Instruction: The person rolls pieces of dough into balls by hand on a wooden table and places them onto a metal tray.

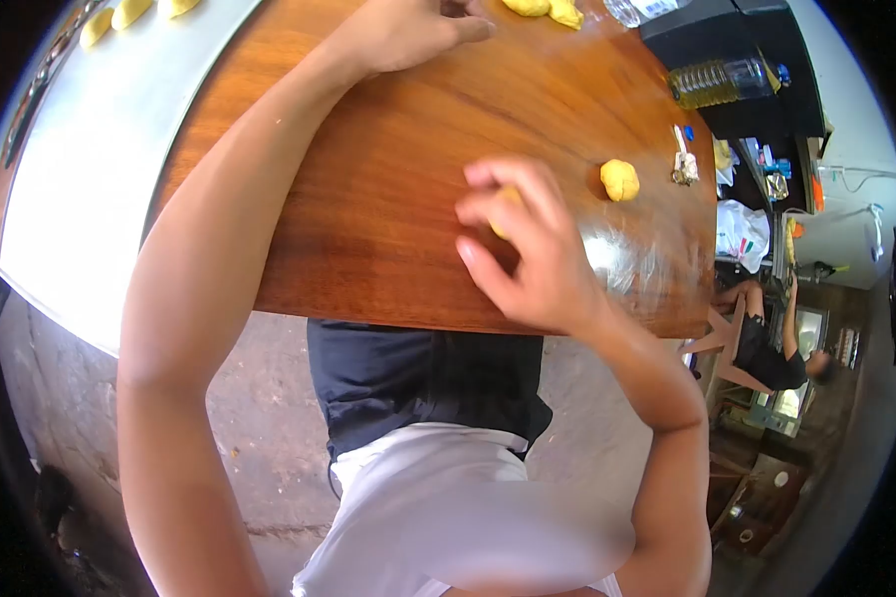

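My right hand (528, 239) is cupped over a small yellow ball of dough (506, 207) near the front edge of the wooden table. Its fingers curve around the ball and are slightly blurred; the dough shows only in part between them. My left hand (408, 35) is at the far side of the table, at the top of the view. Its thumb points right, while most of the fingers are cut off by the frame, so any grip is hidden. Right of it lie yellow dough pieces (543, 8). Another dough ball (619, 180) sits to the right of my right hand.
A metal tray (100, 149) on the left holds several yellow dough pieces (131, 12). On the right are a bottle of yellow liquid (722, 84), a clear bottle (639, 10) and a small crumpled item (685, 167). Another person (772, 348) sits further off.
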Tool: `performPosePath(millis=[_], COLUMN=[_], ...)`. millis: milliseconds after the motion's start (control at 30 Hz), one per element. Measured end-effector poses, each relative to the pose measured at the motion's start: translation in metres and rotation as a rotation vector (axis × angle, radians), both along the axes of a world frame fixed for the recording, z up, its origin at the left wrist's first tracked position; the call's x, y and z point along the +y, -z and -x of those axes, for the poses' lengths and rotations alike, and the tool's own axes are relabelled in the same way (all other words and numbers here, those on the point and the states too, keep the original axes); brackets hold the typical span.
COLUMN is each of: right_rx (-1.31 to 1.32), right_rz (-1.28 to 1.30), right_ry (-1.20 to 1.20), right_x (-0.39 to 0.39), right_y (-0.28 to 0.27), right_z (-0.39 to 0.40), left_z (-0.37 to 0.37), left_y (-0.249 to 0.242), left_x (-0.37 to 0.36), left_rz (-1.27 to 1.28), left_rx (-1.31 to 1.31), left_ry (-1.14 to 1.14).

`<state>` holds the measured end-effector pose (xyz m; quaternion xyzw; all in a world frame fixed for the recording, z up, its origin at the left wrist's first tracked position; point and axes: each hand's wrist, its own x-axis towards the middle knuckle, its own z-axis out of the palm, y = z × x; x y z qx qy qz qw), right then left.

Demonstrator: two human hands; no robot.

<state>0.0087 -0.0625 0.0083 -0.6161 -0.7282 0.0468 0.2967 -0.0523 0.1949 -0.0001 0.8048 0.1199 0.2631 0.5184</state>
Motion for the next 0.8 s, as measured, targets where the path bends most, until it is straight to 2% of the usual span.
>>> performPosePath(millis=[100, 133, 200, 333, 367, 500, 600, 700, 767, 800], right_rx=[-0.152, -0.146, -0.247, -0.098, -0.043, 0.024, -0.015, -0.115, -0.163, -0.132], right_rz=[0.022, 0.011, 0.033, -0.094, -0.105, 0.051, -0.003, -0.051, -0.091, -0.109], right_ry=[0.056, 0.054, 0.207, 0.161, 0.117, -0.024, 0.043, 0.144, 0.170, 0.173], right_x=[-0.042, -0.043, -0.029, 0.031, 0.036, -0.006, -0.028, -0.024, 0.000, 0.013], right_y=[0.003, 0.001, 0.000, 0.004, 0.005, -0.001, 0.000, 0.008, 0.018, 0.027], right_z=[-0.017, -0.028, -0.047, -0.039, -0.029, -0.012, -0.020, -0.031, -0.034, -0.034], left_z=[0.000, -0.003, -0.007, -0.009, -0.014, -0.003, 0.000, 0.005, 0.011, 0.016], left_y=[-0.003, -0.001, 0.001, 0.014, 0.027, 0.019, 0.012, 0.004, 0.002, 0.005], left_x=[-0.005, -0.005, -0.005, 0.003, 0.007, 0.005, 0.002, -0.023, -0.041, -0.049], left_rz=[-0.006, 0.002, -0.027, -0.155, -0.149, -0.112, -0.074, -0.098, -0.287, -0.288], left_rx=[0.046, 0.023, 0.017, 0.032, -0.108, -0.104, -0.129, 0.031, 0.072, 0.085], left_ry=[-0.031, -0.026, -0.024, -0.014, -0.038, -0.013, -0.038, -0.075, -0.165, -0.166])
